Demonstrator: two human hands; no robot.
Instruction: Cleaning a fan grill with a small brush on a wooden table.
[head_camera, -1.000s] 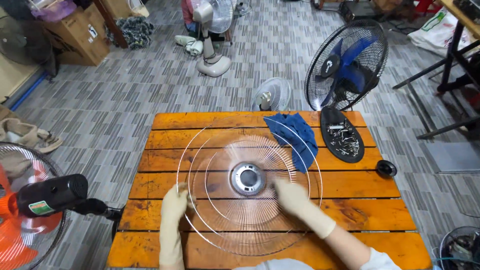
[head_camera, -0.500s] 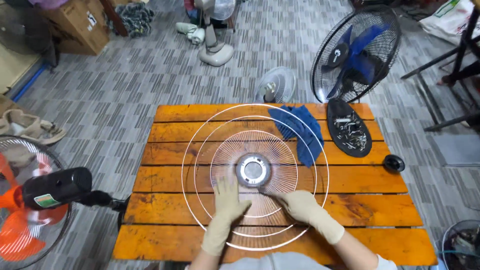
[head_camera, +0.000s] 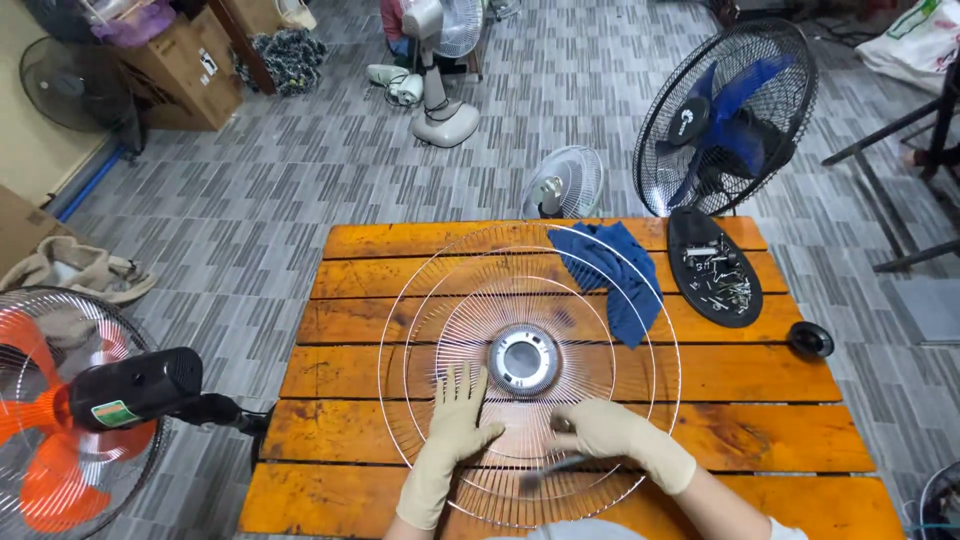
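On orange slatted tabletop (head_camera: 400, 240): wire fan guard (head_camera: 440, 290) lies flat, centre. Left hand (head_camera: 455, 415) open, palm pressing spokes. Right hand (head_camera: 600, 428) grip closed on thin dark tool (head_camera: 552, 470), blurred. Risk: guard slides under uneven push; tool snags, bends thin spokes.

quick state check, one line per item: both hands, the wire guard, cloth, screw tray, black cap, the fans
left hand: gloved, flat on the guard, fingers spread
right hand: gloved, closed on a thin tool that is blurred
wire fan guard: lying flat on the orange table
blue cloth: crumpled, partly under the guard rim
black tray: holds loose screws
black cap: lying alone by the table edge
blue-bladed fan: guard on
orange-bladed fan: guard on
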